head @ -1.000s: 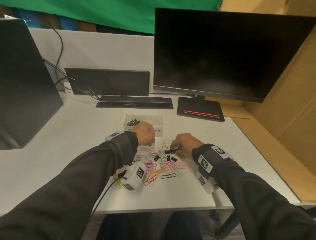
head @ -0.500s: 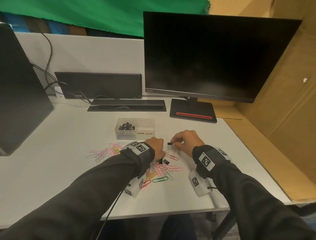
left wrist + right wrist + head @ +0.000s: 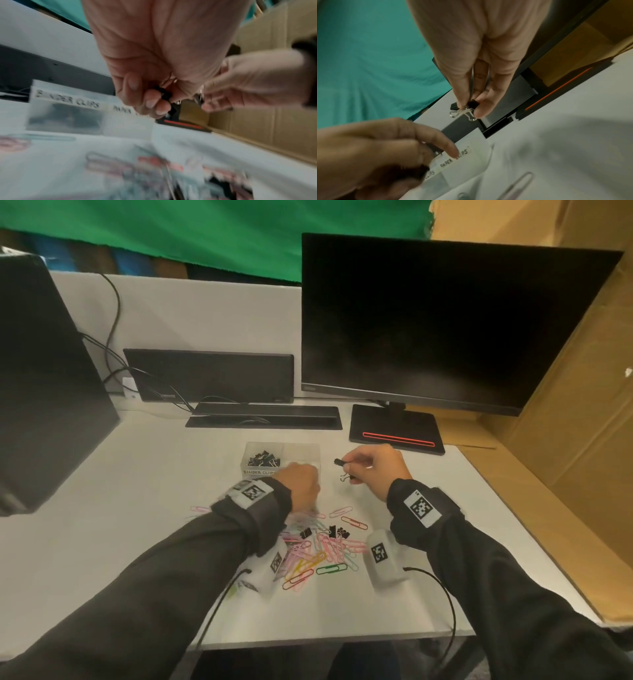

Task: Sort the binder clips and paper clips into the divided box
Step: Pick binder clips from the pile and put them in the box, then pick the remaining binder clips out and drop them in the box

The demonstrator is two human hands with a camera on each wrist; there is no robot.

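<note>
A clear divided box [image 3: 310, 451] stands mid-table, with black binder clips [image 3: 263, 459] in its left compartment, labelled BINDER CLIPS. My left hand [image 3: 301, 481] hovers just in front of the box, fingers curled round black binder clips [image 3: 163, 92] in its palm. To the right of the box my right hand [image 3: 349, 469] pinches two black binder clips [image 3: 471, 105] between thumb and fingers, above the table. Near me lies a pile of coloured paper clips [image 3: 322, 553] with a few binder clips [image 3: 337, 531] among them.
A monitor [image 3: 445, 320] on a stand [image 3: 397, 433] rises behind the box. A dark tower [image 3: 44, 392] stands at the left, cardboard [image 3: 565, 440] along the right edge. Loose pink paper clips [image 3: 200, 509] lie left of my left sleeve.
Both hands have risen from the clip pile and moved away from me toward the box, each carrying binder clips. The right hand now holds its clips higher, beside the box.
</note>
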